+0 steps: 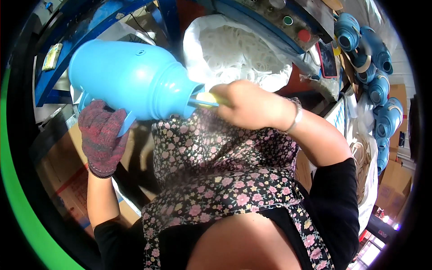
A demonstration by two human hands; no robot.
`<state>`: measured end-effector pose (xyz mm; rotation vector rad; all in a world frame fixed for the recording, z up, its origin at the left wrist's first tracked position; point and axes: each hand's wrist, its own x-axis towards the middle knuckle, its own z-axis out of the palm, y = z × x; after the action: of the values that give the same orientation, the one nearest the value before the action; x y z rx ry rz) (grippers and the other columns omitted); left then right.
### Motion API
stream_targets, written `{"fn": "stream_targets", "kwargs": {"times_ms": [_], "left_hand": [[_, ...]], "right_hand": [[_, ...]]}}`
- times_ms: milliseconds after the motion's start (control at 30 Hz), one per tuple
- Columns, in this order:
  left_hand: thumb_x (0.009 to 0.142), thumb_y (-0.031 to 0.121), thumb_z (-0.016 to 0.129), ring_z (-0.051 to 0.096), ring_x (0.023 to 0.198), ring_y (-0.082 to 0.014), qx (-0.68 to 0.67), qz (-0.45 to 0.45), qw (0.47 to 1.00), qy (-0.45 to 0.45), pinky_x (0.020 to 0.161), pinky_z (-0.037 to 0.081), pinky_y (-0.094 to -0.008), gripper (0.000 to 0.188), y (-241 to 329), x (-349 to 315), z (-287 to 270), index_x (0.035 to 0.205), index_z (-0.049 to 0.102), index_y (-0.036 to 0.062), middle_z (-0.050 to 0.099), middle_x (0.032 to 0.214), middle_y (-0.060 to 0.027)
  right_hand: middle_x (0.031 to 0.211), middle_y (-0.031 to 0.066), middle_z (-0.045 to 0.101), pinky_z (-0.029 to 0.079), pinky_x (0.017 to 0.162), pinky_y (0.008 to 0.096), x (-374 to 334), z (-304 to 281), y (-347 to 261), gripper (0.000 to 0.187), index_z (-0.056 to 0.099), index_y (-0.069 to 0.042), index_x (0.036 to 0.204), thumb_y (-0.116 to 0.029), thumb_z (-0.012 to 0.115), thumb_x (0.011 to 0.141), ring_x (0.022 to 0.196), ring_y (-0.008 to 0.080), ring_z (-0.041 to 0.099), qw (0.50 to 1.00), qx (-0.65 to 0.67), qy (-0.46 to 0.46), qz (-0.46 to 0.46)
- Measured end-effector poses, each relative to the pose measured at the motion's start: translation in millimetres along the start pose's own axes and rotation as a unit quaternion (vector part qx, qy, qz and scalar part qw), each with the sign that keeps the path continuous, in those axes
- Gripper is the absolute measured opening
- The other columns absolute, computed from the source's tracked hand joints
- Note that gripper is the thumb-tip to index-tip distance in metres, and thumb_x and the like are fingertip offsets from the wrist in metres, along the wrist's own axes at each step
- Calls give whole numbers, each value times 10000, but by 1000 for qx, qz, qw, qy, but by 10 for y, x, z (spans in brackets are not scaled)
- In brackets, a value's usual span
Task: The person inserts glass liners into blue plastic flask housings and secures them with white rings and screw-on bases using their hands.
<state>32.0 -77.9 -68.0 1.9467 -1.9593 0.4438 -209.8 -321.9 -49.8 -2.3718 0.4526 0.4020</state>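
Workshop scene, cluttered, viewed looking down over a floral apron (225, 180). Blue metal machine frame (90, 18) arching across the top, carrying a control panel (292, 22) with one green round button (288, 20) and one red round button (304, 35). Big white plastic bag (234, 49) of pale ring-like parts sitting below the panel. Brown cardboard boxes (67, 180) lying low at left, one showing a red stripe; more cardboard at far right (396, 180). Stack of matching blue jugs (378, 81) piling up along the right edge, roughly seven showing, exact count hard to tell.

Being held up in front of the chest, upper left of centre: one large light-blue plastic jug (130, 81), lying on its side, neck pointing right. Left hand (102, 135), in a dark red knitted glove, gripping the jug's handle from below. Right hand (252, 105), bare, silver bracelet (295, 116) at the wrist, clenching around a yellow-and-blue tool (204, 101) and pressing its tip at the jug's mouth. Fine dust or mist drifting under the neck.

Small yellowish label (53, 56) sticking on the frame at upper left. Red-edged phone-like screen (327, 58) hanging right of the panel.
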Motion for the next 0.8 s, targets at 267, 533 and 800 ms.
{"fn": "stream_targets", "kwargs": {"times_ms": [267,533,800], "left_hand": [[739,69,750,565,991,-360,-52,-173,974,139,915,433,-451,376,-397,-302,268,1091,618,64,612,1045,-152],[792,26,741,556,1105,-205,-292,-307,875,233,951,464,-359,392,-596,-220,406,1163,620,51,604,1170,-106],[772,-43,735,579,1077,-204,-287,-378,828,297,963,465,-350,416,-354,-226,185,1163,608,22,623,1158,-117]], "right_hand": [[793,60,602,470,505,256,-222,86,482,361,573,22,1144,-262,571,923,622,96,566,961,267,62,36],[1210,218,576,468,939,370,778,455,1381,491,486,-72,1354,-208,588,893,1118,310,574,943,-12,248,223],[990,134,665,493,852,389,1005,618,1330,320,625,-114,1173,-108,537,866,952,322,633,978,-32,10,206]]}}
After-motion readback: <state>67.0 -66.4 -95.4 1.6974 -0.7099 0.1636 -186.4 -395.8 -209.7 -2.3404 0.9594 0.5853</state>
